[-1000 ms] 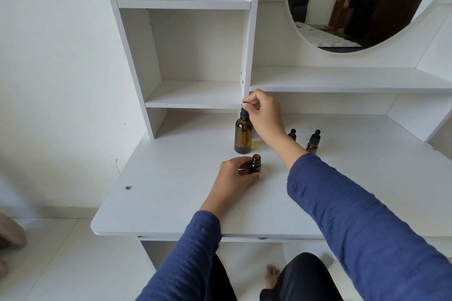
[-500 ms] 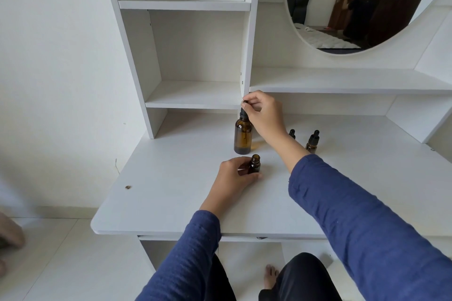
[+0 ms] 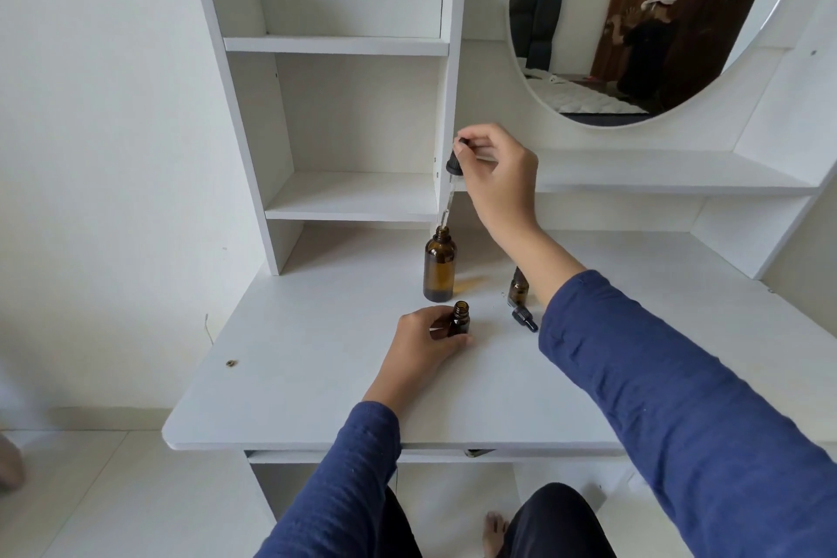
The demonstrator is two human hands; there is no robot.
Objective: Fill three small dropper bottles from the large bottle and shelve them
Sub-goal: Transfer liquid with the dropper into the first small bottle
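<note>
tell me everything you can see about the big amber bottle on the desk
The big bottle is amber-brown, glass by the look of it, round with a narrow threaded neck. It stands upright and uncapped on the white desk, below the shelf unit. No hand touches it. The right hand holds its dropper above it, the pipette tip just over the open mouth. The fill level cannot be read. A small open bottle stands in front of it.

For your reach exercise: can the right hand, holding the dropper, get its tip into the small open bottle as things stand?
Probably yes. The right hand holds the dropper above the large bottle; the small open bottle, steadied by the left hand, stands uncapped just in front, nothing between.
</note>
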